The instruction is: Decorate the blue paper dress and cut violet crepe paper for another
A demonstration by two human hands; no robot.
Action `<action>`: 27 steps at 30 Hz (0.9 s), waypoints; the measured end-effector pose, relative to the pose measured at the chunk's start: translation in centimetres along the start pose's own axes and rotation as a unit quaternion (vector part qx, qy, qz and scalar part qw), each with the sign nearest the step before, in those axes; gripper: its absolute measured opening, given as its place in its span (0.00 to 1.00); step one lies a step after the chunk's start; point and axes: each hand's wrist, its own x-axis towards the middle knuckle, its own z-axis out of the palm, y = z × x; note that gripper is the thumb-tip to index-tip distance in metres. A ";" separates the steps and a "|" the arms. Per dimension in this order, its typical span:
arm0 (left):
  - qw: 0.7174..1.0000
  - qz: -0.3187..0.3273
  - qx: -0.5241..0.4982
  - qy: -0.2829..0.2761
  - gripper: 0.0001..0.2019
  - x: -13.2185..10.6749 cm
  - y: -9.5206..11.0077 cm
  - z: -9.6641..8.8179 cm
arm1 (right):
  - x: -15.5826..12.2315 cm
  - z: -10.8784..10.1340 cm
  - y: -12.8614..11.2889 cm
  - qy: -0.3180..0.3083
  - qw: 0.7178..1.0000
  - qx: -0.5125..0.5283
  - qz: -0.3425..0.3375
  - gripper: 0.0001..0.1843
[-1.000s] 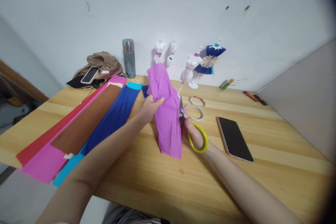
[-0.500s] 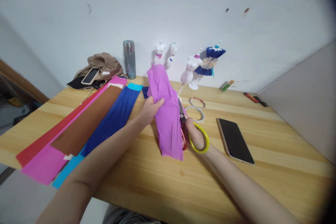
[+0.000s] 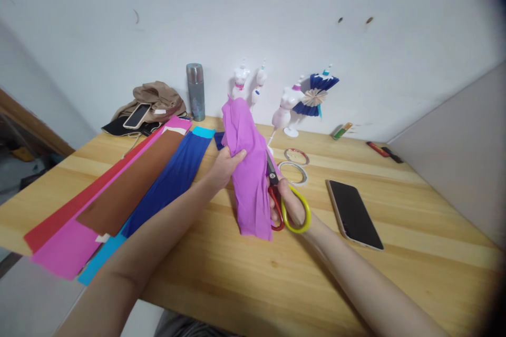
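Observation:
My left hand (image 3: 226, 167) grips a long piece of purple fabric (image 3: 253, 184) by its left edge, thumb on top. The cloth stands raised above the wooden table, its lower end hanging towards the front. My right hand (image 3: 288, 199) is closed round a pair of scissors (image 3: 272, 176) with one yellow and one red handle. The dark blades lie at the fabric's right edge, their tips partly hidden by the cloth. A narrow purple strip shows just right of the blades.
Red, pink, brown and blue cloth strips (image 3: 130, 184) lie at the left. Behind stand a thermos (image 3: 195, 92), small white dress-form mannequins (image 3: 284, 105) and one in a blue pleated dress (image 3: 318, 89). Tape rolls (image 3: 293, 172) and a phone (image 3: 353, 214) lie at the right.
My right hand and the scissors have shifted slightly left, and the handles look a little wider apart. The fabric's lower end has swung slightly left. My left hand keeps its grip.

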 end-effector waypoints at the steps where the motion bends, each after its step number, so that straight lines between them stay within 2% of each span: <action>1: 1.000 -0.001 -0.001 -0.001 0.20 0.0 0.0 0.0 | 0.0 0.0 0.0 0.004 1.000 0.010 0.009 0.40; 4: 1.000 0.003 -0.002 -0.006 0.20 0.1 -0.2 -0.1 | 0.1 -0.1 0.3 -0.001 0.999 0.029 0.015 0.41; 9: 1.000 0.008 0.007 -0.012 0.20 0.2 -0.4 -0.2 | 0.2 -0.1 0.9 0.005 0.997 0.065 -0.032 0.37; 12: 0.999 0.017 0.012 -0.028 0.21 0.2 -0.3 -0.2 | 0.3 -0.4 1.2 0.010 0.996 0.081 -0.032 0.35; 17: 0.998 0.012 0.015 -0.052 0.22 0.0 -0.3 -0.1 | 0.4 -0.9 1.4 -0.022 0.997 0.075 -0.028 0.36; 21: 0.999 0.008 0.022 -0.040 0.23 -0.4 0.0 0.2 | 0.5 -1.0 1.8 -0.026 0.996 0.070 -0.044 0.35; 27: 0.999 -0.012 -0.019 -0.025 0.24 -0.7 0.7 0.4 | 0.5 -1.0 2.1 0.004 0.995 0.090 -0.043 0.33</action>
